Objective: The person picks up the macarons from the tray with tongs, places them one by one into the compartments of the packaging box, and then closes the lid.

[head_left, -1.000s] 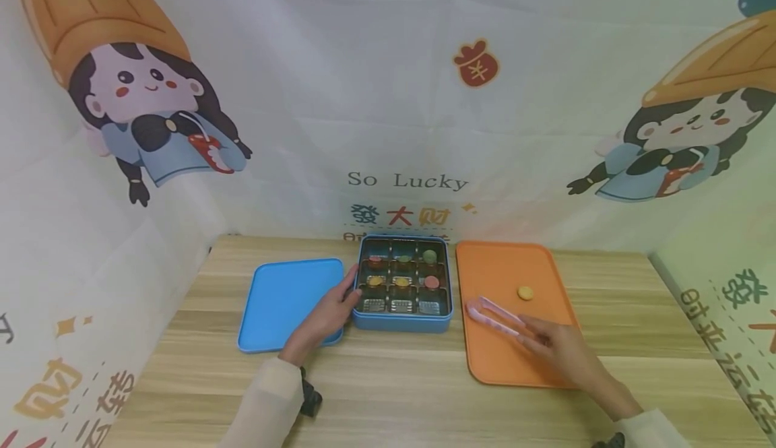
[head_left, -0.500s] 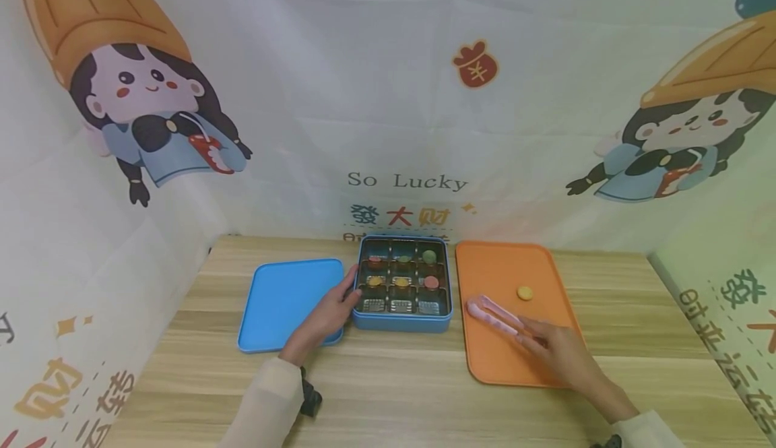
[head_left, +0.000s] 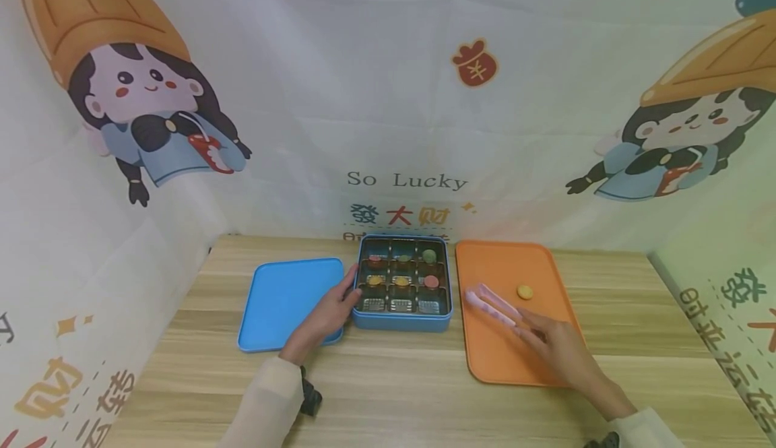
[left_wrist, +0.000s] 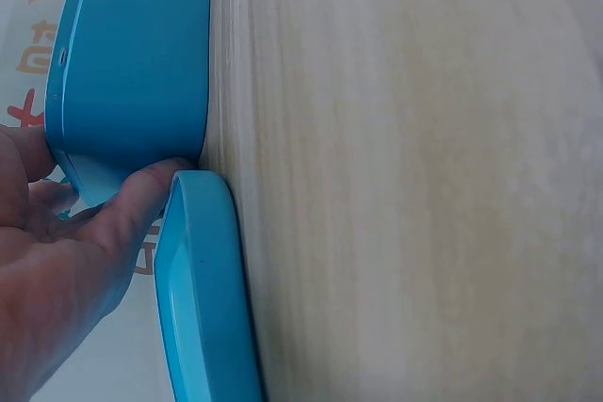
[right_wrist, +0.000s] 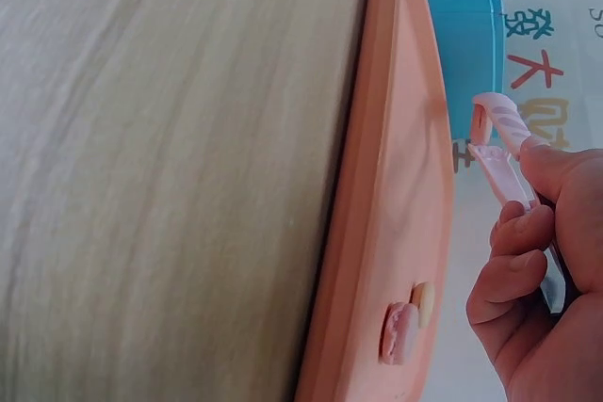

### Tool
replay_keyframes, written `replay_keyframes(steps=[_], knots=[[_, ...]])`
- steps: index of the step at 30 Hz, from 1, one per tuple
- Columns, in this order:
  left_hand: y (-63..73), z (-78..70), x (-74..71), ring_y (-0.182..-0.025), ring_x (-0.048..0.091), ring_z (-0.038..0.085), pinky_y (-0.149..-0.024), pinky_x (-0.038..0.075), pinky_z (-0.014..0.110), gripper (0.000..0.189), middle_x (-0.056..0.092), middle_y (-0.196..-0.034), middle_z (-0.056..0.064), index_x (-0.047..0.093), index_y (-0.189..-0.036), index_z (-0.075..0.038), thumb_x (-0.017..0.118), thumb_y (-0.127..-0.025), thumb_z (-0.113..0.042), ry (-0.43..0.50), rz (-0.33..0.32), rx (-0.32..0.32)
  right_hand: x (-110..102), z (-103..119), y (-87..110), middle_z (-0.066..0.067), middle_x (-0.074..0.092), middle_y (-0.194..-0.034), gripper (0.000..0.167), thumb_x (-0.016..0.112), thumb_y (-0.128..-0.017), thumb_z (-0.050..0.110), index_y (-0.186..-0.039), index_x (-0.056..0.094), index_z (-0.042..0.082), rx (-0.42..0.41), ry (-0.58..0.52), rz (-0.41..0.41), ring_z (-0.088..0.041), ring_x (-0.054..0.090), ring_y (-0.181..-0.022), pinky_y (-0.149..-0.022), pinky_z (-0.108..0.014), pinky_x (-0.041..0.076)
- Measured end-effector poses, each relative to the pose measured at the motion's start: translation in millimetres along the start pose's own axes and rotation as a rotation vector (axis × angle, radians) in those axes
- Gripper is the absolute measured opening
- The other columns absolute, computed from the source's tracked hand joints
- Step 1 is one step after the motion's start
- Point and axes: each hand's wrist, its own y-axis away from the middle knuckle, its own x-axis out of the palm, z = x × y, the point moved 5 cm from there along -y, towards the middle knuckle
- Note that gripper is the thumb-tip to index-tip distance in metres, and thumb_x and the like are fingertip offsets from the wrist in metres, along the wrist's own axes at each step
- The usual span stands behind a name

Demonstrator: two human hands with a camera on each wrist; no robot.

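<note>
My right hand grips pink tongs above the orange tray. In the right wrist view the tips of the tongs stand slightly apart, with nothing visible between them. A yellow macaron lies on the tray, and in the right wrist view a pink macaron shows beside it, hidden by my hand in the head view. My left hand rests against the left side of a blue tin, thumb near its front corner. Small red, green, yellow and pink macarons sit in the tin's back and middle rows of compartments.
Left of the tin lies a blue lid, partly under my left wrist and with its raised rim upward. A printed white cloth rises behind the wooden table and along both sides.
My right hand has lifted the tongs a little, and their tips sit slightly higher over the tray. The left hand and the tin have stayed in place.
</note>
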Motion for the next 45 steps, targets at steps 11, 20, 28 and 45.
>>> replay_keyframes(steps=[11, 20, 28, 45], knots=[[1.2, -0.6, 0.0, -0.097, 0.060, 0.033, -0.084, 0.050, 0.041, 0.061, 0.033, -0.158, 0.017, 0.009, -0.161, -0.016, 0.039, -0.108, -0.018, 0.022, -0.016, -0.013, -4.0, 15.7, -5.3, 0.014, 0.034, -0.058, 0.040, 0.069, -0.094, 0.016, -0.128, 0.065, -0.004, -0.035, 0.002, -0.057, 0.005, 0.024, -0.048, -0.042, -0.018, 0.028], [0.9, -2.5, -0.4, -0.115, 0.052, 0.027, -0.091, 0.043, 0.039, 0.061, 0.028, -0.161, 0.017, 0.009, -0.161, -0.015, 0.039, -0.108, -0.018, 0.004, -0.028, -0.006, -2.6, 25.9, -10.4, 0.011, 0.043, -0.060, 0.039, 0.068, -0.095, 0.017, -0.130, 0.064, -0.001, -0.022, -0.030, -0.032, 0.004, 0.029, -0.049, -0.042, -0.018, 0.030], [1.1, -2.1, -0.5, -0.144, 0.033, 0.035, -0.114, 0.033, 0.052, 0.061, 0.023, -0.163, 0.016, 0.010, -0.161, -0.014, 0.040, -0.108, -0.019, -0.002, -0.030, -0.004, 2.1, 37.1, -15.2, 0.013, 0.046, -0.061, 0.039, 0.072, -0.091, 0.012, -0.126, 0.066, -0.004, -0.090, -0.042, -0.057, 0.005, 0.032, -0.050, -0.040, -0.016, 0.033], [2.4, -3.1, -0.3, -0.063, 0.038, 0.018, -0.062, 0.039, 0.031, 0.061, 0.038, -0.155, 0.018, 0.009, -0.161, -0.015, 0.039, -0.109, -0.019, 0.021, -0.018, -0.012, 13.0, 49.2, -19.6, 0.015, 0.043, -0.063, 0.039, 0.074, -0.089, 0.017, -0.124, 0.069, 0.001, -0.129, 0.042, -0.056, 0.006, 0.030, -0.053, -0.044, -0.016, 0.029]])
